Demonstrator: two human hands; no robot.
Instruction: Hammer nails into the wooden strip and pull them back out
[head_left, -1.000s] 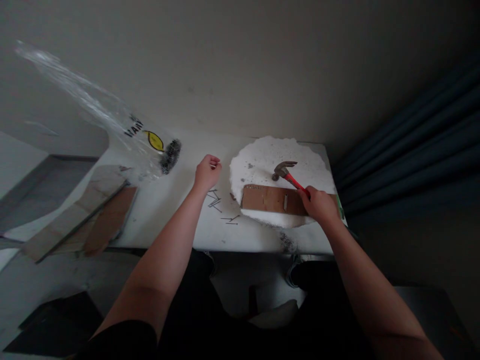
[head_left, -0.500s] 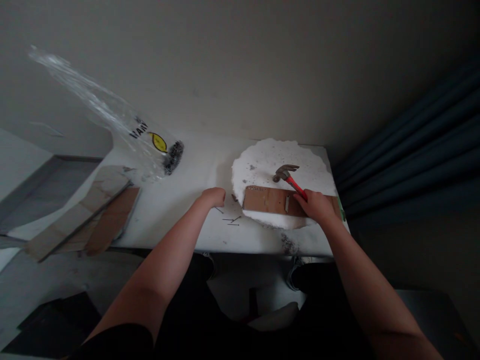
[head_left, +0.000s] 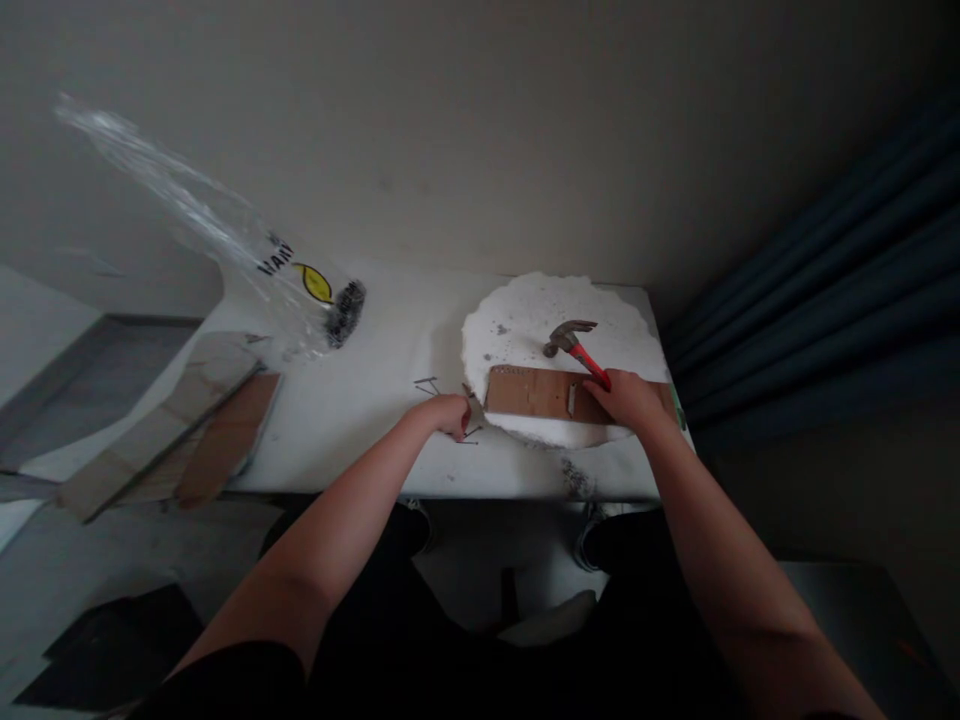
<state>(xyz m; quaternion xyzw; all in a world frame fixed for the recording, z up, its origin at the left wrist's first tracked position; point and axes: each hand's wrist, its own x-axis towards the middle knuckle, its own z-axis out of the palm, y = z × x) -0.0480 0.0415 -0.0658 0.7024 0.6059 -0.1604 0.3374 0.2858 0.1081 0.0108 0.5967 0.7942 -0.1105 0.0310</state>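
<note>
Carefully pinch one thin dark nail (head_left: 429, 383) with curled left hand (head_left: 448, 412) fingers, keeping right hand (head_left: 628, 397) clenched round red-handled claw hammer (head_left: 574, 343) over brown cardboard strip (head_left: 534, 392).

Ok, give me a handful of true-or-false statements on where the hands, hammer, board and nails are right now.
1. The right hand grips the hammer by its red handle. True.
2. The hammer head is raised high above the wall. False: it sits low over the white foam pad.
3. The left hand is down at the loose nails on the table. True.
4. The brown board lies on the foam pad. True.
5. The plastic bag lies on the board. False: it stands far left of it.
</note>
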